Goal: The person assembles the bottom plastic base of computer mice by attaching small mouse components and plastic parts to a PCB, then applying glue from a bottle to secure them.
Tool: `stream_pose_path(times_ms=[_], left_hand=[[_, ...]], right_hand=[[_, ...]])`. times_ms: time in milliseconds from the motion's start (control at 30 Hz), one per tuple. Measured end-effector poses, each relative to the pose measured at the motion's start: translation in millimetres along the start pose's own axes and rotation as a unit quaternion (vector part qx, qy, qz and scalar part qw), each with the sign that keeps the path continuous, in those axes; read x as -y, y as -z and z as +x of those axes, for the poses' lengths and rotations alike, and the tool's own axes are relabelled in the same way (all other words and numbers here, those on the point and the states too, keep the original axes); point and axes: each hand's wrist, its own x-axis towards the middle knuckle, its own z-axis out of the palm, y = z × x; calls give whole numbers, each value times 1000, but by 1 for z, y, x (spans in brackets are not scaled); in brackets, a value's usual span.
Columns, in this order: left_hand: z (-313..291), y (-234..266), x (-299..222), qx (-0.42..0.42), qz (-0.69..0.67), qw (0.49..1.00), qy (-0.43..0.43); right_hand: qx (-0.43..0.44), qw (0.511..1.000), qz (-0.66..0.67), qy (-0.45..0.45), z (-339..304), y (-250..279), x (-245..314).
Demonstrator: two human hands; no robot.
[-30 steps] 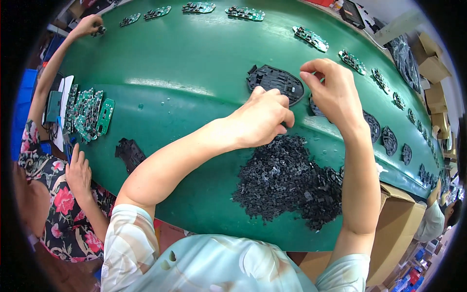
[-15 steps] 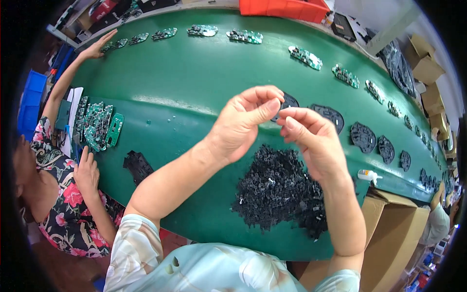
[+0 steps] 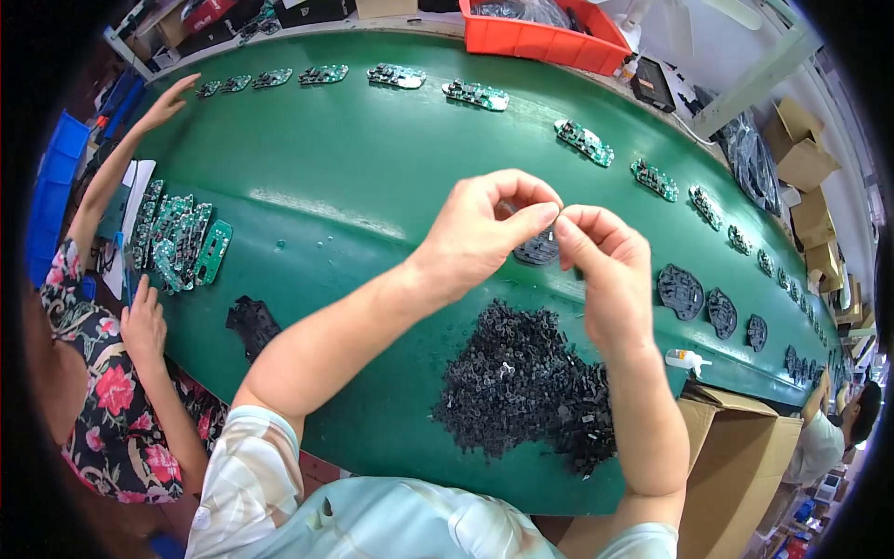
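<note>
Above the green bench, my left hand [image 3: 494,228] and my right hand [image 3: 610,270] meet at the fingertips. Thumb and forefinger of each are pinched together, and whatever lies between them is too small or hidden to make out. Behind and just below the fingertips shows a black plastic shell [image 3: 537,249], partly covered by both hands. A large heap of small black plastic parts [image 3: 507,382] lies beneath my hands, its right edge partly behind my right forearm.
Several black shells [image 3: 681,292] and green circuit boards [image 3: 584,143] line the green belt [image 3: 307,140]. At left, a co-worker's hand [image 3: 144,326] rests near piled boards [image 3: 177,238]. A white bottle [image 3: 687,361], a cardboard box [image 3: 736,447] and a red bin [image 3: 545,42] stand around.
My two hands have come closer, fingertips now meeting. The view has shifted slightly. The shell beside my right hand no longer shows. The co-worker's outstretched hand has drawn back from the boards.
</note>
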Motion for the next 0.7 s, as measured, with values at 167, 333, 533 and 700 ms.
stream_pose_path(times_ms=[167, 333, 533, 700], left_hand=[[30, 9, -10, 58, 245, 967, -33], [53, 10, 1, 102, 361, 925, -63], [69, 3, 51, 54, 513, 847, -131], [70, -7, 68, -13, 522, 852, -42]], right_hand=[[11, 987, -145, -64, 21, 24, 11], [37, 971, -216, -97, 37, 38, 6], [-55, 866, -495, -33, 60, 46, -9], [-22, 859, -506, -75, 70, 45, -17]])
